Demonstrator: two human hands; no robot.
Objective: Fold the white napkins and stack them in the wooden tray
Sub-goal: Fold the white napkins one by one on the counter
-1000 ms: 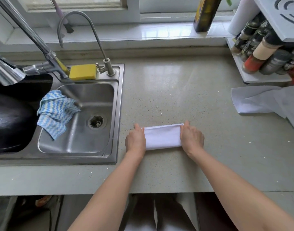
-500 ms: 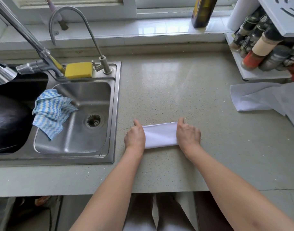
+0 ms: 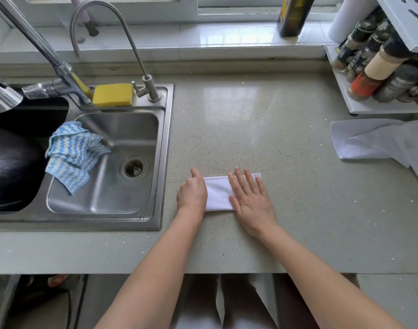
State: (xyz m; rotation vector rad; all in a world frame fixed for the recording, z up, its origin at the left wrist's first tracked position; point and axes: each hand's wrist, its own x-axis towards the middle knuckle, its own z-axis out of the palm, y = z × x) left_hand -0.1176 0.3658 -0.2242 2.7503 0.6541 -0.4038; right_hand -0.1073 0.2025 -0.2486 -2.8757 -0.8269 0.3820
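The left hand [image 3: 192, 191] pins one end of the napkin [image 3: 218, 193] while the right hand [image 3: 249, 198] lies spread flat, likely pressing the fold.

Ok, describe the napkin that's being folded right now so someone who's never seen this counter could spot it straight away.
Start at the steel sink on the left and move right along the counter's near edge. The folded napkin lies flat there as a narrow white strip, under both hands. Unlike the loose, unfolded white cloths far right by the spice rack, it is small, tidy and rectangular.
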